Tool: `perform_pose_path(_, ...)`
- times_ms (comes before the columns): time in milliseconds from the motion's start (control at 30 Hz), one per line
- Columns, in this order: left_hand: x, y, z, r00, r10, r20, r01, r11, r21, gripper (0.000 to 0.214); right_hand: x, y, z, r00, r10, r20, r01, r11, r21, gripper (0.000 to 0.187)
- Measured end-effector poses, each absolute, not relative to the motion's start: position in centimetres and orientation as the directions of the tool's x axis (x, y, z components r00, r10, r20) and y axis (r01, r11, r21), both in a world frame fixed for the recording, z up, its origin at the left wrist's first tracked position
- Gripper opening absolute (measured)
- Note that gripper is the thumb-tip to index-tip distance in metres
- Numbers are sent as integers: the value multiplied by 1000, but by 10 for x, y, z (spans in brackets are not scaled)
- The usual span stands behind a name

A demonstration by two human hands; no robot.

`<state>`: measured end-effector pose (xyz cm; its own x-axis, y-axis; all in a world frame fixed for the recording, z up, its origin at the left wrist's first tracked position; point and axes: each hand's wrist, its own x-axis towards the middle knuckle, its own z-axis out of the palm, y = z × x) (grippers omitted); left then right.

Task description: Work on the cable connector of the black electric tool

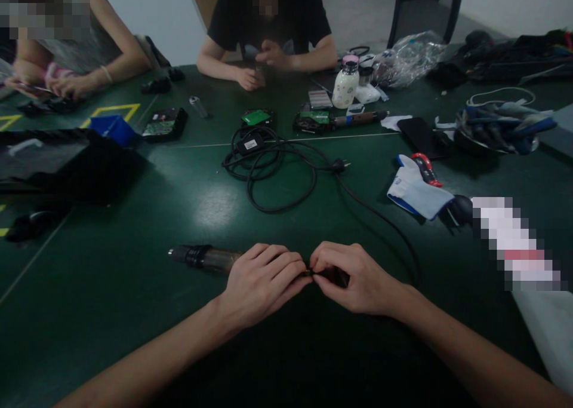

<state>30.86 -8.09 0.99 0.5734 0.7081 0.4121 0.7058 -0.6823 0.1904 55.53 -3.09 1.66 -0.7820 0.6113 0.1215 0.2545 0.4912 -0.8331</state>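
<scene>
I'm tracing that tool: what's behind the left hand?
Behind the left hand lies a dark tool; its metal-tipped end shows. The hand covers its other end, so any contact cannot be told.

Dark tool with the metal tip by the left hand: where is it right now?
In the head view, the dark tool sits left of centre, tip pointing left, its other end covered by the left hand; the looped black cable lies beyond it.

Our bare left forearm (156,360) and right forearm (470,357) slant forward and inward. Our left hand (266,285) lies knuckles up, its fingers (280,261) side by side and bent over. Our right hand (360,279) arches, fingers curled, its thumb (329,290) and forefinger (320,255) pinched. The fingertips (299,268) of both hands nearly meet midway between our wrists (220,307).
</scene>
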Motion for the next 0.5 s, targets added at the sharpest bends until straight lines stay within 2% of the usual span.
perform_pose_path(200,309,-83,14,589,706,393,683,-695,226,24,555,-31,17,-782,612,122,250,485,-838,5)
perform_pose_path(367,310,-83,13,561,724,402,703,-672,231,18,556,-30,18,-788,603,125,251,501,-828,4)
perform_pose_path(500,311,-83,14,571,721,391,697,-678,232,24,556,-30,18,-787,604,125,252,500,-828,5)
